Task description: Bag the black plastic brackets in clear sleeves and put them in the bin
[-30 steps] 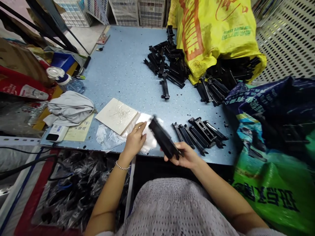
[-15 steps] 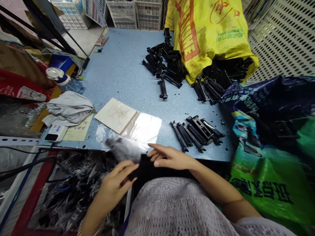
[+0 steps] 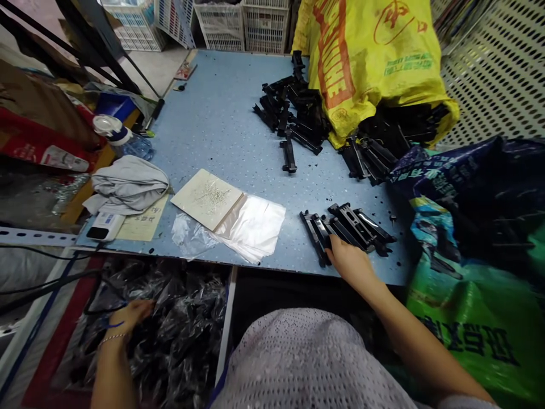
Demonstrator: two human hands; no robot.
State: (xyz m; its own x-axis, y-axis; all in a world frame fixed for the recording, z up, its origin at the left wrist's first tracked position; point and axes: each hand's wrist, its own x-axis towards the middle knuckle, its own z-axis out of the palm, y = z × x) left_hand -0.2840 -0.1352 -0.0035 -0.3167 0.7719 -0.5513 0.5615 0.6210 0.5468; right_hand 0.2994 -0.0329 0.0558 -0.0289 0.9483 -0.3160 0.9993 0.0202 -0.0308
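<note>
At the counter's near edge, the right hand has its fingers on the row of black plastic parts; whether they grip one I cannot tell. Below, to the left, the left hand is over the plastic-wrapped pieces, its grasp unclear. Clear bags lie beside the white tile.

"Left side?"

"Left hand low, blurred, turned inward; grip unreadable. Left forearm stretched forward."

"And the right?"

"Right hand farther forward, back uppermost, well apart from the left; fingertips partly hidden. Right forearm slants inward, elbow out wide."
</note>
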